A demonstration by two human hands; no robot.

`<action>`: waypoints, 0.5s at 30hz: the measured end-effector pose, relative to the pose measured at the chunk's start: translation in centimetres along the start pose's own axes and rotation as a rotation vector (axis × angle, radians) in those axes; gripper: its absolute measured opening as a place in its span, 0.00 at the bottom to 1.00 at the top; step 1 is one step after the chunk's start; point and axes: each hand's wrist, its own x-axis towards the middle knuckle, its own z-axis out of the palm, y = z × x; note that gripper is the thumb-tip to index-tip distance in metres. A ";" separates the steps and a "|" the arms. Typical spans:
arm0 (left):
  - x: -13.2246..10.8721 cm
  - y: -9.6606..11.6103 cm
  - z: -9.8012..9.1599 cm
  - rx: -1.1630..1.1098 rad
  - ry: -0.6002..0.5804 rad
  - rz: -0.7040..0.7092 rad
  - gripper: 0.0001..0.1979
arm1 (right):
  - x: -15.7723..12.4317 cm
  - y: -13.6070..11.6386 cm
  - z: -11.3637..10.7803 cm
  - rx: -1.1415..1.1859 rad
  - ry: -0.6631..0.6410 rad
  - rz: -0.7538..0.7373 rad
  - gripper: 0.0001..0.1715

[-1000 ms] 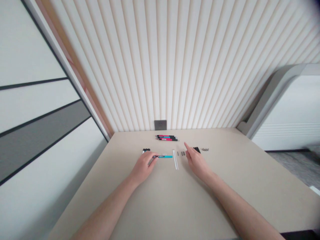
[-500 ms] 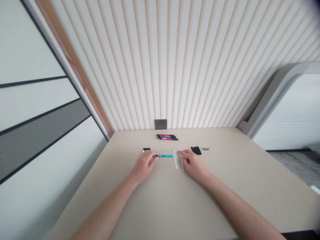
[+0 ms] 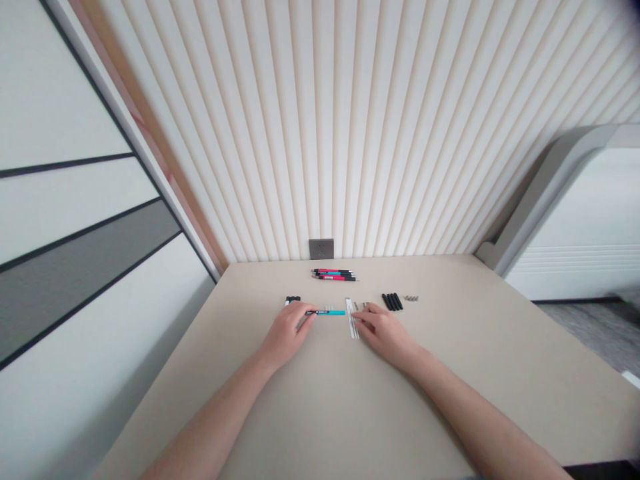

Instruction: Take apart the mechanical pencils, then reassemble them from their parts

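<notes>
My left hand [image 3: 290, 330] is closed in a pinch on the dark end of a pen barrel [image 3: 336, 313], whose blue part points right, level above the table. Opposite it, my right hand [image 3: 381, 331] has its thumb and fingers pinched together at a thin white pen refill, partly covered by the fingertips. Right beside these fingers, several white pen refills [image 3: 349, 320] lie side by side. Small springs [image 3: 356, 305] lie just beyond the right fingers. Tiny clear pieces [image 3: 329, 307] show behind the blue barrel. Small black parts [image 3: 293, 299] lie beyond my left hand.
Several assembled red, blue and black pens [image 3: 334, 274] lie at the back of the beige table [image 3: 300, 413]. Black grips [image 3: 392, 302] and small metal tips [image 3: 411, 299] sit to the right. A dark socket [image 3: 321, 249] is on the ribbed wall behind.
My right hand has shifted slightly left, its fingertips now by the row of white refills; the refill under it has come closer to the others. My left hand with the barrel stays put.
</notes>
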 end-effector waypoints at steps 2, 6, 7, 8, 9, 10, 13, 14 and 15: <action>0.0 0.0 0.0 0.002 -0.001 -0.001 0.07 | 0.0 0.0 0.1 -0.014 -0.010 -0.002 0.14; 0.0 -0.1 0.0 0.002 -0.001 -0.004 0.07 | -0.1 0.0 0.1 -0.022 0.006 0.005 0.15; 0.0 -0.1 0.0 0.002 0.001 -0.004 0.07 | -0.1 0.0 0.0 -0.017 0.014 0.005 0.15; 0.0 -0.1 0.0 0.001 0.003 -0.004 0.07 | -0.1 -0.1 0.0 -0.009 0.025 0.004 0.15; 0.0 -0.1 0.0 0.000 0.004 -0.003 0.07 | -0.1 -0.1 -0.1 0.003 0.040 0.001 0.16; 0.0 -0.1 0.0 -0.002 0.004 -0.003 0.07 | 0.0 -0.3 -0.1 0.020 0.055 -0.006 0.16; 0.0 0.1 0.1 -0.006 0.005 0.001 0.07 | 0.0 -0.7 -0.1 0.077 0.090 -0.054 0.16; 0.0 0.1 0.1 -0.008 0.004 0.004 0.07 | 0.0 -0.9 -0.1 0.090 0.095 -0.074 0.17; 0.0 0.2 0.1 -0.012 0.003 0.007 0.07 | 0.0 -1.1 0.0 0.095 0.094 -0.094 0.17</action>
